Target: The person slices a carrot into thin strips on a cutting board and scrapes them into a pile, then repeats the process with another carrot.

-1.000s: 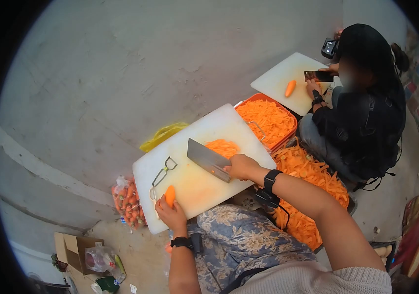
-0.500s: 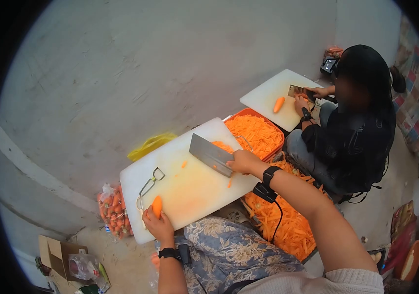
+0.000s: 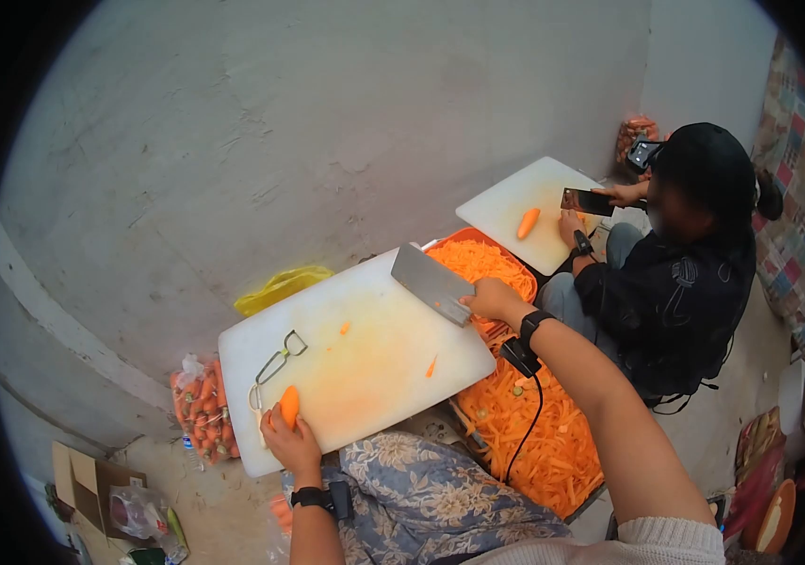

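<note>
A white cutting board (image 3: 379, 325) lies across in front of me, stained orange in the middle. At its lower left, my left hand (image 3: 292, 445) is closed around a peeled carrot (image 3: 289, 404). A peeler (image 3: 279, 361) with a wire-like frame rests just above that carrot. My right hand (image 3: 495, 301) grips a cleaver (image 3: 429, 284) by its handle, with the broad blade tilted over the board's right end. Small carrot scraps (image 3: 345, 328) lie on the board. Beyond the blade is an orange tray (image 3: 531, 279) of shredded carrot (image 3: 487, 259).
Carrot strips (image 3: 539, 438) fill a container below the board's right side. At the right, a co-worker (image 3: 675, 273) handles a cleaver over another board (image 3: 506, 202). A bag of carrots (image 3: 204, 410), a yellow bag (image 3: 280, 289) and a cardboard box (image 3: 91, 485) lie left.
My right hand has moved the cleaver rightward to the board's end. The carrot pieces beside the blade are no longer seen on the board. My left hand keeps its carrot.
</note>
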Action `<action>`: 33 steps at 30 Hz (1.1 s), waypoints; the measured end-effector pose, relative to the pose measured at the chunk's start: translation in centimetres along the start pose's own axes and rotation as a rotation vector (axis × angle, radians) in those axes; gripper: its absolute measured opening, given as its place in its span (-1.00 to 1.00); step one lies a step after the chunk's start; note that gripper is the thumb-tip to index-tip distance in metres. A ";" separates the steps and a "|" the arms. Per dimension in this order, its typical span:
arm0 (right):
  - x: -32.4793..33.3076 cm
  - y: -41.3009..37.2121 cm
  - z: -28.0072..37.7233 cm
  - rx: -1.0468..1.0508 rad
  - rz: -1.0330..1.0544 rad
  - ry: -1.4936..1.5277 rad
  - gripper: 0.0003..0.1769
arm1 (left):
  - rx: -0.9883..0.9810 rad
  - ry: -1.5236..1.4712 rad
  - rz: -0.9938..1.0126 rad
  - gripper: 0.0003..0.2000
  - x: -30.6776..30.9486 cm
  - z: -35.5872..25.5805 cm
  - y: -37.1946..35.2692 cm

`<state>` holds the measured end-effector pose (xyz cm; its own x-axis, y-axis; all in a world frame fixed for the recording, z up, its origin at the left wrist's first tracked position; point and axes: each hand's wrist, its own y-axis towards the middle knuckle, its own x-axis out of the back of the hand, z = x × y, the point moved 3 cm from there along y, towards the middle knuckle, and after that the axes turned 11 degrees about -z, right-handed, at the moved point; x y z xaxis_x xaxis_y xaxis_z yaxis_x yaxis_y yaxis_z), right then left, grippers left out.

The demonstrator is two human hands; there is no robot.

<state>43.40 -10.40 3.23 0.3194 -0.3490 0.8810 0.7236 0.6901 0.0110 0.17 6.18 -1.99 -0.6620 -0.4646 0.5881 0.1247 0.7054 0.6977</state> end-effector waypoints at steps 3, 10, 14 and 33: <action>0.8 0.6 -1.2 -0.050 -0.033 -0.011 -0.49 | -0.013 -0.001 -0.012 -0.53 0.0 0.0 0.0; 3.1 0.0 -2.6 -0.180 -0.183 0.069 -0.54 | -0.009 -0.006 -0.002 -0.53 0.0 0.0 0.0; 1.7 -0.1 -2.5 -0.240 -0.245 0.154 -0.56 | -0.018 -0.011 -0.003 -0.55 0.3 -0.3 0.0; -2.1 -9.0 4.0 0.297 0.287 0.157 -0.39 | -0.035 -0.049 -0.001 -0.54 0.3 -0.2 0.0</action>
<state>33.77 -13.30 3.14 0.5875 -0.1927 0.7860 0.3918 0.9176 -0.0679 0.08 5.94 -1.70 -0.6972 -0.4385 0.5672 0.1492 0.6851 0.7130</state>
